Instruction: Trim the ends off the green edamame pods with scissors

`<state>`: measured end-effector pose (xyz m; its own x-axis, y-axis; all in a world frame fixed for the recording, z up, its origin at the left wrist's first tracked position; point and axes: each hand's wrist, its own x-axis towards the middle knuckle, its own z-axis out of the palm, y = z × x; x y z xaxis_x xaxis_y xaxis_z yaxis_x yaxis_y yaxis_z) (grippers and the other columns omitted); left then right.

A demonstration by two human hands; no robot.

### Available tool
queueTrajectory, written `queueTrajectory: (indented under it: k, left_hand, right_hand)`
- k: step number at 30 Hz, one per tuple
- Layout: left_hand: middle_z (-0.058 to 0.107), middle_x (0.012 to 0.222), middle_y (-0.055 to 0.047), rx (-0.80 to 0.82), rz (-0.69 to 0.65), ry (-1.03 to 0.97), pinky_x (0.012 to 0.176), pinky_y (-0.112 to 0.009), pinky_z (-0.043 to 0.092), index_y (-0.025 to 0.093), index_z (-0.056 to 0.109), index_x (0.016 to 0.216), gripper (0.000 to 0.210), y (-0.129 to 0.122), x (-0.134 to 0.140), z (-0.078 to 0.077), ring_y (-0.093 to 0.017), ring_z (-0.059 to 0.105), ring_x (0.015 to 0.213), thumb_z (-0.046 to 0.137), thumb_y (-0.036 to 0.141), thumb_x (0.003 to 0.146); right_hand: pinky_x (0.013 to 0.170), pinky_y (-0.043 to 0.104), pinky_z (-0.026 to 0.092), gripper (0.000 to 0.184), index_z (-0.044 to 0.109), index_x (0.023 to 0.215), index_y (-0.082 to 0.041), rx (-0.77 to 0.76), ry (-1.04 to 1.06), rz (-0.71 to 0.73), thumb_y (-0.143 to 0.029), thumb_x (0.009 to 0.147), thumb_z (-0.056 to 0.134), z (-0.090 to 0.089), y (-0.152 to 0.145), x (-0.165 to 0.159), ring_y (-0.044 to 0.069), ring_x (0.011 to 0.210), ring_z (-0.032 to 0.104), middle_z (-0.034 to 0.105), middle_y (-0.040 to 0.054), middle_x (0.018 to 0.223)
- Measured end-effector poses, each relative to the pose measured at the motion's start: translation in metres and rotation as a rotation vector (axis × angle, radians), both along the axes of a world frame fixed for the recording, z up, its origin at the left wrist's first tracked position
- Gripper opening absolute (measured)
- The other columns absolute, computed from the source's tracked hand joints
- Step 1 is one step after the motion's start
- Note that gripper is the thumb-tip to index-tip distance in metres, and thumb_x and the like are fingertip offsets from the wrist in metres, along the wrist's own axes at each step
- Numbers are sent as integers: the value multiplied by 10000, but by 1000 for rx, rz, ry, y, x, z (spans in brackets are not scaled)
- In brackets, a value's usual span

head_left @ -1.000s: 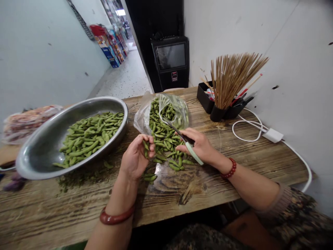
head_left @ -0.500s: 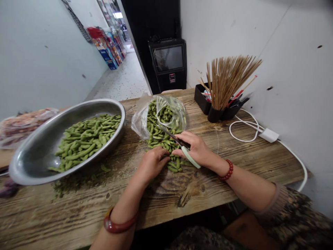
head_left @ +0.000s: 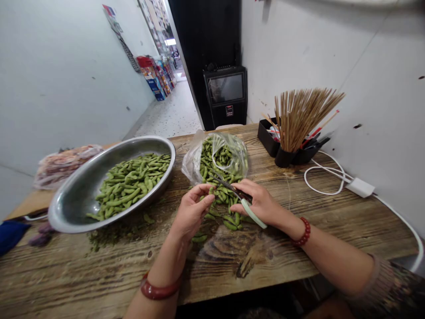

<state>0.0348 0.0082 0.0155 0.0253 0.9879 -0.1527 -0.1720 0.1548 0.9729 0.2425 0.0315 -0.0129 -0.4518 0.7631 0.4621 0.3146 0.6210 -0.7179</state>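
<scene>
My right hand grips scissors with a pale green handle, their dark blades pointing up and left over the pile. Close by on the left, my left hand pinches a green edamame pod between thumb and fingers, just short of the blades. Loose edamame pods lie on the table under and between both hands. Behind them, a clear plastic bag lies open toward me with more pods spilling from its mouth. A large metal basin at the left holds a heap of pods.
Trimmed green scraps lie below the basin on the wooden table. A black holder of bamboo skewers stands at the back right, near a white cable and adapter. A bag of pinkish food sits beyond the basin.
My left hand has lifted from the pile and turned, with a pod now between its fingertips. The scissors stay in my right hand. The whole view has shifted slightly.
</scene>
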Motion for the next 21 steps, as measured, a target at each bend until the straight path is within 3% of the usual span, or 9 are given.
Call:
queueTrajectory:
  k: [5, 13, 21]
  left_hand:
    - [518, 598, 38, 17, 1, -14, 403, -159, 218, 149, 663, 835, 259, 0, 3, 0, -37, 365, 442, 778, 312, 671]
    - [497, 575, 33, 141, -45, 96, 434, -185, 266, 164, 704, 843, 202, 2, 1, -14, -61, 362, 471, 751, 313, 715]
    - [503, 592, 21, 176, -44, 134, 431, -200, 269, 172, 721, 792, 164, 0, 5, -11, -72, 354, 478, 752, 313, 714]
  right_hand:
    - [763, 337, 500, 571, 557, 1227, -166, 30, -76, 40, -353, 730, 767, -1, -2, 0, 200, 850, 586, 590, 81, 989]
    - [759, 336, 493, 592, 532, 1266, -170, 47, -141, 74, -366, 752, 751, 4, -9, -2, 208, 874, 572, 580, 95, 1024]
    - [776, 332, 489, 626, 515, 1286, -193, 38, -143, 84, -383, 741, 758, 4, -9, -2, 206, 888, 566, 566, 83, 1034]
